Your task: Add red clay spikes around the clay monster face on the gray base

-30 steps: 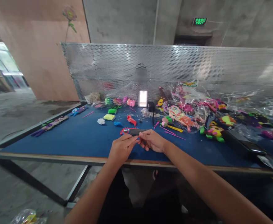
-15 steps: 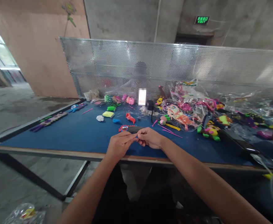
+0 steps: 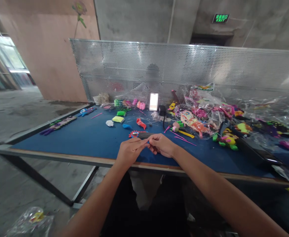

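Over the front of the blue table, my left hand (image 3: 132, 149) and my right hand (image 3: 162, 145) meet at the fingertips. Both are closed in a pinch. A tiny bluish spot shows between the fingertips, but I cannot tell what it is. Just beyond them lies a dark grey figure with a red-spiked, blue-faced head (image 3: 135, 134), partly hidden by my hands. Behind it are a red clay piece (image 3: 141, 123), a blue clay lump (image 3: 127, 126), a white clay lump (image 3: 109, 123) and a yellow packet (image 3: 118, 119).
Pink modelling tools (image 3: 185, 140) and a yellow-handled tool (image 3: 186, 133) lie to the right. Beyond them are bagged colourful figures (image 3: 193, 120) and a black device (image 3: 257, 153). A perforated metal screen (image 3: 124, 62) stands behind. Finished-looking figures (image 3: 59, 125) lie along the left edge.
The view has turned slightly left, so everything appears shifted right. My hands stay pinched together with small finger movement. A brown shape at the right edge is out of view now.
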`<action>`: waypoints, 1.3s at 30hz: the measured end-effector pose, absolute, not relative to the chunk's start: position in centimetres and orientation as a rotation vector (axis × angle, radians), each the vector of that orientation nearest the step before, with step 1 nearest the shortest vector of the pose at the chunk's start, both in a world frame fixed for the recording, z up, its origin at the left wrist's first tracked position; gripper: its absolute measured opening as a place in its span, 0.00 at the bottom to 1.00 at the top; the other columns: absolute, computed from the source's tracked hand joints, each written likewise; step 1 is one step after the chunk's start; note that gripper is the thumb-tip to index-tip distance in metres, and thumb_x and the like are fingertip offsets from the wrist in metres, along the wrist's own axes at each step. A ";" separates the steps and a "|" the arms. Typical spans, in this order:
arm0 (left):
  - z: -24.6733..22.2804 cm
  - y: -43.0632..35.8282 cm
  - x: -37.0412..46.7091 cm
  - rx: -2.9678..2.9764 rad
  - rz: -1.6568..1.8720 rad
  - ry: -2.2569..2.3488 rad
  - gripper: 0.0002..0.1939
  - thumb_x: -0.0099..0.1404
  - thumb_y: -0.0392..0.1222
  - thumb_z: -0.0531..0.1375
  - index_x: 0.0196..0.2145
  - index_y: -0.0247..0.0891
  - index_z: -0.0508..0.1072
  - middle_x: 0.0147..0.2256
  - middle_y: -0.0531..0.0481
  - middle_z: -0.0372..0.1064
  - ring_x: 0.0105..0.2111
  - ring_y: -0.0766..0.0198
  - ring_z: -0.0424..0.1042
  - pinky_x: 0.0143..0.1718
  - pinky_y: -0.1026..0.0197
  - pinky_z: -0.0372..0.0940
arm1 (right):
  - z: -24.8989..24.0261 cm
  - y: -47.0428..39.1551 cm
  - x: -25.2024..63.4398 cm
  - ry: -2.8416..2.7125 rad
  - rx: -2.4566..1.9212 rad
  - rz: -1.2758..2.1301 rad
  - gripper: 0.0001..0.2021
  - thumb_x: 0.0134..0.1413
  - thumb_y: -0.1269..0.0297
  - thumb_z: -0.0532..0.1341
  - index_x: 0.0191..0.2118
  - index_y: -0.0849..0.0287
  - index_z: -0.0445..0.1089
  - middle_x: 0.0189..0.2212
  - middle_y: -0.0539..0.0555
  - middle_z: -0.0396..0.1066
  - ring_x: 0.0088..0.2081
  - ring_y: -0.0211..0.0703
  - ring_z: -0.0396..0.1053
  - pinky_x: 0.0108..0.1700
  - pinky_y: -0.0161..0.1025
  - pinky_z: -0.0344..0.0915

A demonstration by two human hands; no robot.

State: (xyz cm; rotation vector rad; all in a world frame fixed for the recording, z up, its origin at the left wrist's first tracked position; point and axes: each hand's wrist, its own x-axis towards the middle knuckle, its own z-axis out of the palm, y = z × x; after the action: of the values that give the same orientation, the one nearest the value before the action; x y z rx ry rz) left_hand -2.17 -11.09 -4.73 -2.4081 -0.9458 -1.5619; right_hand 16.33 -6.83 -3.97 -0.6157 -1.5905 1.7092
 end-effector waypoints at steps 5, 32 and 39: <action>-5.0 -11.0 -2.1 -2.360 -1.554 -0.999 0.11 0.66 0.43 0.59 0.44 0.41 0.77 0.33 0.49 0.77 0.32 0.64 0.75 0.37 0.63 0.69 | -3.8 -6.9 16.3 -1.590 -0.619 1.711 0.16 0.45 0.52 0.69 0.27 0.63 0.73 0.18 0.48 0.67 0.19 0.32 0.63 0.18 0.29 0.58; -4.0 -11.5 -2.5 -2.354 -1.706 -1.513 0.14 0.64 0.44 0.58 0.43 0.37 0.77 0.30 0.50 0.76 0.27 0.65 0.71 0.30 0.65 0.65 | -3.8 -6.9 15.8 -1.446 -0.720 1.680 0.15 0.43 0.55 0.70 0.27 0.63 0.72 0.18 0.46 0.64 0.17 0.30 0.58 0.15 0.29 0.52; -4.1 -10.5 -2.8 -2.092 -1.726 -1.820 0.15 0.66 0.44 0.53 0.43 0.36 0.75 0.34 0.49 0.76 0.31 0.63 0.73 0.34 0.64 0.66 | -3.5 -6.7 15.9 -1.274 -0.701 1.685 0.16 0.42 0.54 0.71 0.30 0.62 0.72 0.21 0.46 0.65 0.19 0.30 0.59 0.16 0.29 0.51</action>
State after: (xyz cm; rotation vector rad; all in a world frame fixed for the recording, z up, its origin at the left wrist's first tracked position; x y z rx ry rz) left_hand -2.81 -10.45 -4.14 -2.0924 -1.8196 -1.7262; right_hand 15.86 -6.72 -3.45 -0.7013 -1.2739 1.6850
